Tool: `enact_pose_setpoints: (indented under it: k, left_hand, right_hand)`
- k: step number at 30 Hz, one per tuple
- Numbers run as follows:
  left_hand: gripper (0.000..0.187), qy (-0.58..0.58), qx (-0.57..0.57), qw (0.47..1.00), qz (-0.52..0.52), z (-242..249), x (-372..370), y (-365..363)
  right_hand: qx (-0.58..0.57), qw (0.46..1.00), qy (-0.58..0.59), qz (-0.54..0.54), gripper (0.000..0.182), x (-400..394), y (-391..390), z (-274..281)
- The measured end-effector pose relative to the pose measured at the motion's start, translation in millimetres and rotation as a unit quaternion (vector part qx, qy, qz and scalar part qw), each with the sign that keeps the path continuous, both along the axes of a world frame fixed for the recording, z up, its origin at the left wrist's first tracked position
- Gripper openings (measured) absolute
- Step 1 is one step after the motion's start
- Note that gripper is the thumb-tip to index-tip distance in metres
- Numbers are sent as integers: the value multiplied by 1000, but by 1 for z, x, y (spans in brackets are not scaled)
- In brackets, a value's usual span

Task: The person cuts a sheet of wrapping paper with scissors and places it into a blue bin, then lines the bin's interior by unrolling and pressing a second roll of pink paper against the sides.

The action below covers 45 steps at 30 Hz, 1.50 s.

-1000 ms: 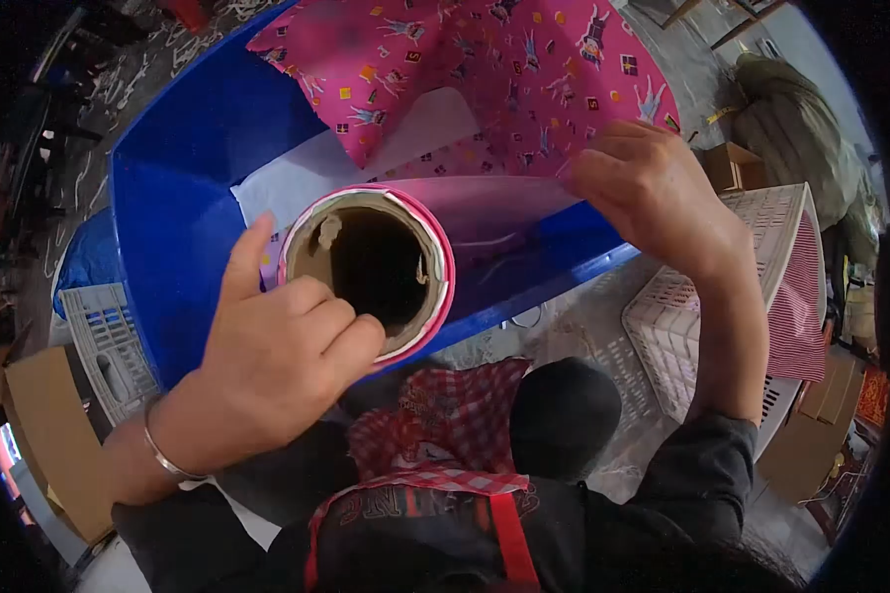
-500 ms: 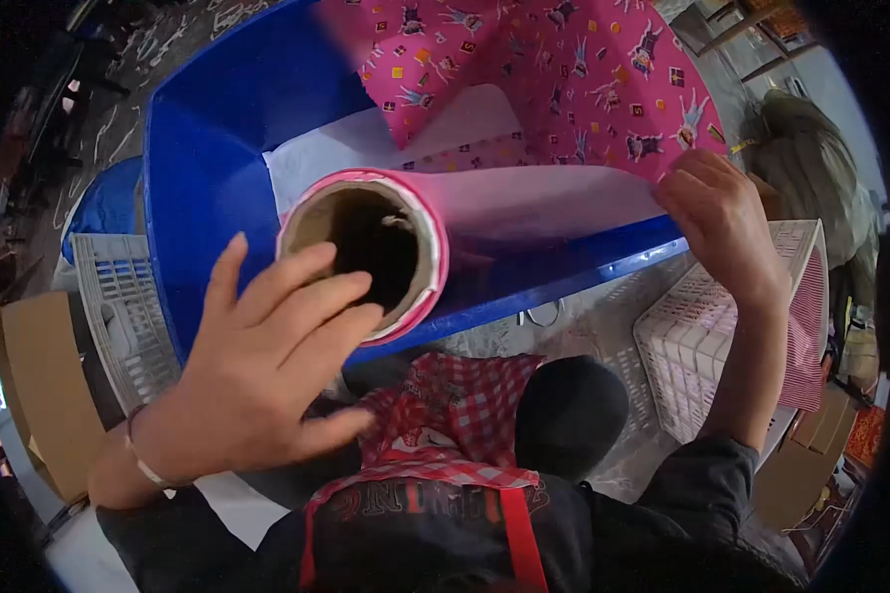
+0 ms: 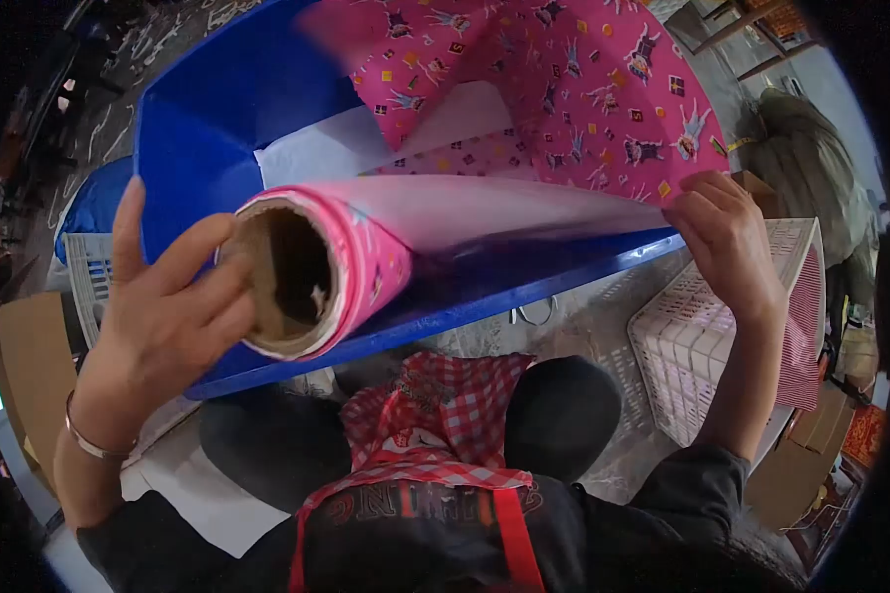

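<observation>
My left hand [image 3: 168, 316] is at the near end of a roll of pink printed sheet [image 3: 381, 262], with several fingers hooked over the rim of its hollow cardboard core and one finger stretched upward. The thumb is hidden. A length of the sheet, pale side showing, runs from the roll to my right hand [image 3: 727, 242], which pinches its edge. The roll is tilted over the near side of a blue plastic tub [image 3: 465, 308]. More of the pink sheet [image 3: 613, 109], printed with small figures, stands curled inside the tub's far right part.
White plastic baskets stand on both sides; the right basket [image 3: 697, 336] holds red striped cloth [image 3: 801, 341]. Cardboard [image 3: 35, 366] leans at the left. Below the tub's near edge, a pair of metal loops [image 3: 536, 311] lies on the floor. Chair legs [image 3: 747, 40] show at the far right.
The roll's near end has swung left and tilted, so its printed side shows more. My left hand has moved left with it. My right hand keeps its pinch on the sheet's edge, almost in place.
</observation>
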State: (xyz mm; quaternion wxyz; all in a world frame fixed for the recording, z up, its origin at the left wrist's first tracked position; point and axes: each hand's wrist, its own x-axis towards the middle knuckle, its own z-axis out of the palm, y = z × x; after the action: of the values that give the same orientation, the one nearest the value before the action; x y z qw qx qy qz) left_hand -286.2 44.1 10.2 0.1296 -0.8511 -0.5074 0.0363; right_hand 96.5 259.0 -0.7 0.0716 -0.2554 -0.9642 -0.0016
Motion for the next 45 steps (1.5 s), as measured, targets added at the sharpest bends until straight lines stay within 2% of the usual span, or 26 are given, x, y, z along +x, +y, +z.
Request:
enact_pose_setpoints:
  k: [3,5,6,11,13,14,15,17,19,23,25,26,27,28,29,30,31,33,34,36,37,39,41,43,44,45]
  left_hand:
    - [15,44,-24,998,32,8,-7,-10]
    - [17,3,-58,990,131,12,8,-15]
    - [28,-58,-124,982,132,12,11,-20]
    - [31,-192,-114,965,138,7,32,-7]
    - [38,-59,-81,989,112,7,21,4]
    - [30,-30,-33,992,114,8,21,9]
    - [30,-24,-36,991,123,9,14,10]
    - [25,30,-12,999,17,13,-5,7]
    - [25,41,-28,998,32,16,-23,-3]
    - [22,122,38,992,9,35,-39,-8]
    - [23,26,10,987,160,41,-23,-10]
    - [32,-204,-49,955,208,30,-28,-15]
    - [32,-203,-46,954,216,19,-24,-16]
    - [36,-393,-95,870,283,9,-14,-11]
    - [41,-563,-136,744,333,6,-6,-4]
    - [43,-559,-200,726,347,4,-3,3]
    - [43,-560,-195,724,351,3,-3,6]
    - [41,-523,-276,733,337,5,-4,10]
    - [37,-533,-249,746,312,4,-6,11]
    - [33,-468,-256,780,327,2,-22,14]
    - [27,-480,-261,767,338,0,-26,16]
    - [24,-397,-265,820,317,14,-34,28]
    - [20,-411,-224,829,306,14,-37,30]
    - [24,-283,-252,881,283,21,-43,30]
    - [24,-283,-255,880,284,24,-42,27]
    - [25,-191,-225,921,254,27,-37,20]
  right_hand:
    - [7,1000,-2,-5,10,3,0,2]
    - [6,1000,-14,-2,10,8,1,3]
    - [4,1000,-17,-4,10,11,3,2]
    - [2,999,-11,-49,10,30,10,-2]
    - [-9,998,-13,-56,10,31,10,0]
    - [-17,997,-18,-67,11,32,7,0]
    - [-10,997,-29,-74,10,32,3,1]
    - [-3,999,-13,-52,9,27,3,0]
    - [0,999,-8,-50,9,30,7,0]
    - [4,998,14,-55,9,27,5,3]
    - [2,998,4,-58,9,29,4,4]
    - [3,999,5,-50,9,29,4,4]
    - [18,998,3,-55,10,29,3,3]
    - [33,998,0,-60,10,30,2,3]
    - [10,997,-9,-75,10,32,2,5]
    - [11,998,-9,-67,10,35,2,5]
    - [9,997,-20,-77,9,39,2,4]
    - [25,997,-38,-69,8,43,0,7]
    - [26,997,-39,-62,8,47,0,8]
    - [7,994,-46,-102,7,55,-1,6]
    - [7,994,-43,-96,7,56,-3,5]
    - [17,996,-34,-82,9,55,-3,4]
    - [38,996,-31,-71,9,47,-4,8]
    - [24,995,-59,-80,11,53,-3,9]
    - [21,995,-61,-79,11,54,-4,8]
    - [19,995,-53,-82,11,56,-5,8]
